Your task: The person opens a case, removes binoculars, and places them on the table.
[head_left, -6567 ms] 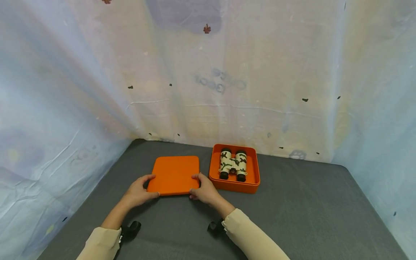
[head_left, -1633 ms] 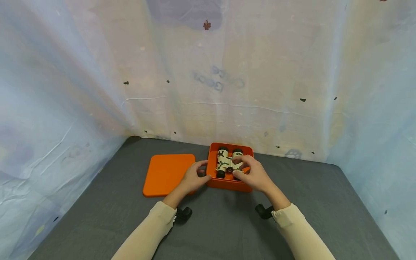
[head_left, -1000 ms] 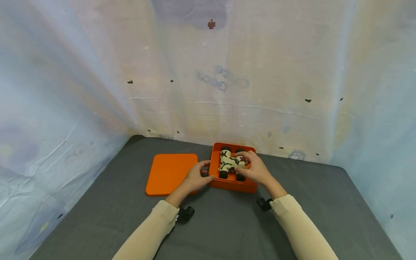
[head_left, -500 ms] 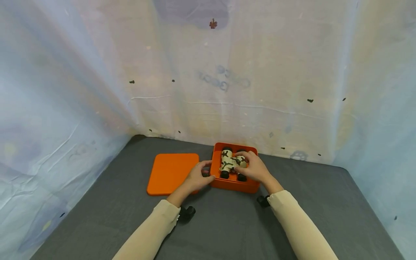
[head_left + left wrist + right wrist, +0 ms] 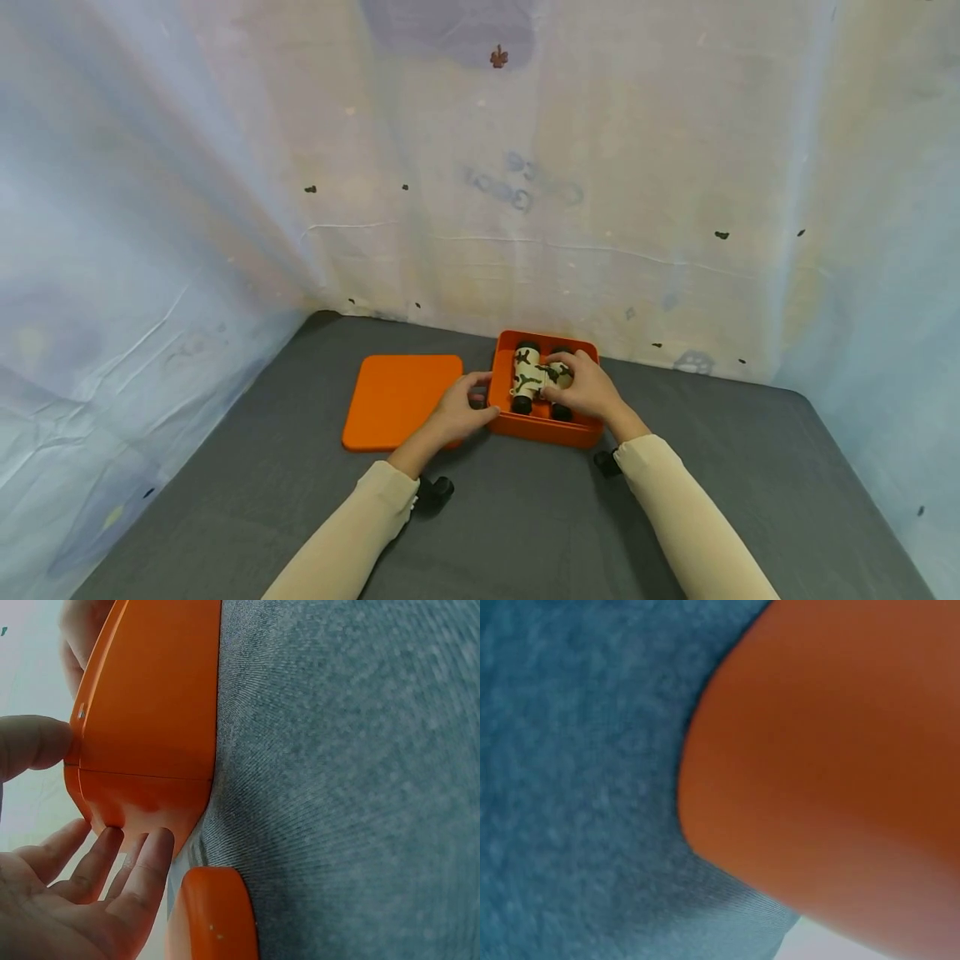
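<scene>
An open orange box [image 5: 546, 430] stands at the back of the table with camouflage-patterned binoculars [image 5: 527, 373] lying inside. My right hand [image 5: 592, 390] reaches into it from the right and grips the right barrel between thumb and fingers, hiding part of it. At the box's front left corner, my left hand [image 5: 454, 412] holds on. The left wrist view shows that hand's fingertips against one wall of the box [image 5: 154, 697] and its thumb at the rim around the corner. Only the box's outer wall [image 5: 825, 765] fills the right wrist view, where the right hand is out of sight.
The flat orange lid [image 5: 397, 400] lies on the grey table [image 5: 517, 525] left of the box, partly behind the left hand. A patterned cloth [image 5: 630, 167] hangs behind the table and along its sides.
Several seconds ago both hands held the lid on the table; since then they have moved right to the box. Over the last second the right hand's grip has settled around the right barrel.
</scene>
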Available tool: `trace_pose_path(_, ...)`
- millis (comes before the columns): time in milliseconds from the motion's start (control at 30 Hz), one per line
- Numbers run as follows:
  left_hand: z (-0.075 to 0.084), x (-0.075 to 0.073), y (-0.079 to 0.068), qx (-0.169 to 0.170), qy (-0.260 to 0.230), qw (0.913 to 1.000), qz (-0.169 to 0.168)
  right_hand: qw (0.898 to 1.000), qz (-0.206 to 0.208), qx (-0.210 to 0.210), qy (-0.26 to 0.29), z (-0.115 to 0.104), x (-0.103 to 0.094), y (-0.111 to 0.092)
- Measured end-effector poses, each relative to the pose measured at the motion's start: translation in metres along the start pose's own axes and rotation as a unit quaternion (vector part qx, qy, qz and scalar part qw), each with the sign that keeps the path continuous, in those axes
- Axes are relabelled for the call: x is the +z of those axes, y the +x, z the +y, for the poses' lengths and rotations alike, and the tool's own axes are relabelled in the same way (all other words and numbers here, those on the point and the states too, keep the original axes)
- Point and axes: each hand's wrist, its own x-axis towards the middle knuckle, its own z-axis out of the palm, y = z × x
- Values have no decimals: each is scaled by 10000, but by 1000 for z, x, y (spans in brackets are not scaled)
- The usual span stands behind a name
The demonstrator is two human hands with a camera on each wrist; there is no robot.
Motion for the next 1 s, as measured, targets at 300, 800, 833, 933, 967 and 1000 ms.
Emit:
trace_pose_path(300, -1, 1, 1, -75, -17, 10000, 42, 9996, -161, 192, -129, -1, 0, 5)
trace_pose_path(800, 4, 2, 0, -169, -27, 9999, 24, 9973, -461, 363, -452, 1, 1, 12)
trace_pose_path(833, 4, 2, 0, -175, -30, 9998, 23, 9971, -476, 363, -472, 1, 1, 12)
trace_pose_path(933, 4, 2, 0, -174, -29, 9998, 19, 9966, -527, 358, -515, 1, 1, 13)
trace_pose_path(967, 4, 2, 0, -176, -26, 9998, 21, 9965, -536, 356, -540, 1, 1, 13)
trace_pose_path(1000, 4, 2, 0, -177, -29, 9998, 17, 9963, -540, 360, -555, 1, 1, 14)
